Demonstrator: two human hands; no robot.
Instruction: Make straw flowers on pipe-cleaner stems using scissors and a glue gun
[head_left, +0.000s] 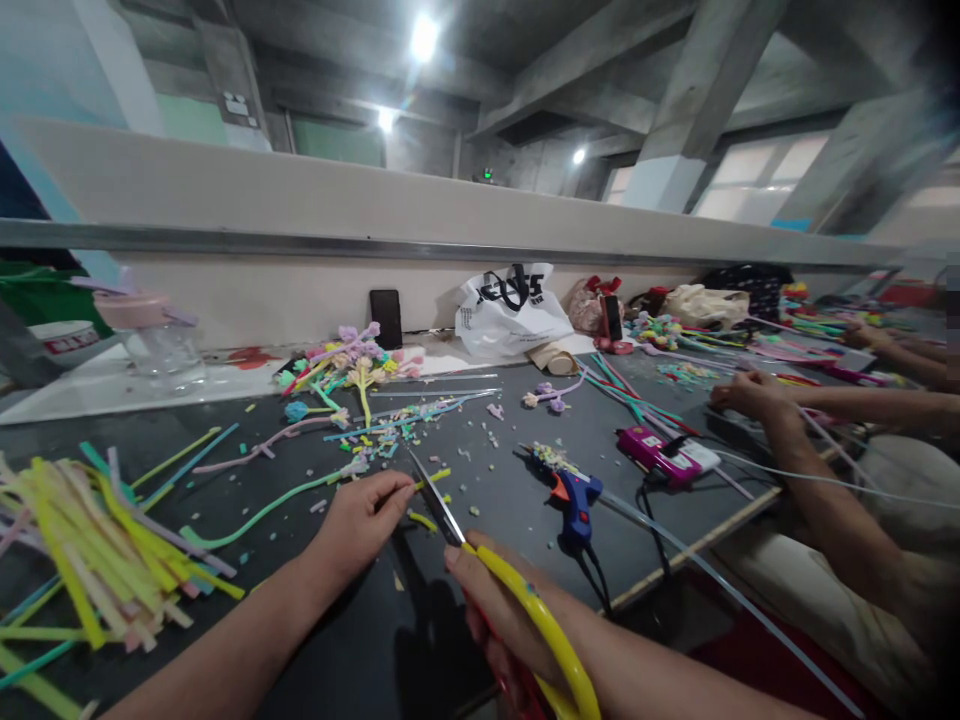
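My left hand (pixel 367 520) pinches a short yellow fuzzy stem (pixel 433 480), its end poking out past the fingertips. Wrapped around the handles of a pair of scissors (pixel 536 610) with yellow and red grips is my right hand (pixel 510 610). The metal blades point up and left and meet the yellow stem close to my left fingers. Several yellow offcuts (pixel 422 521) lie just below the blades. Small pastel snippets are scattered on the dark table (pixel 330 640) beyond both hands.
Pastel strips (pixel 90 550) are piled at left; finished fuzzy flowers (pixel 360 360) lie behind. A blue glue gun (pixel 577 500) and magenta device (pixel 660 455) with cords sit at right. At the back are a phone (pixel 385 318) and white bag (pixel 514 315). A co-worker's hand (pixel 757 395) works at right.
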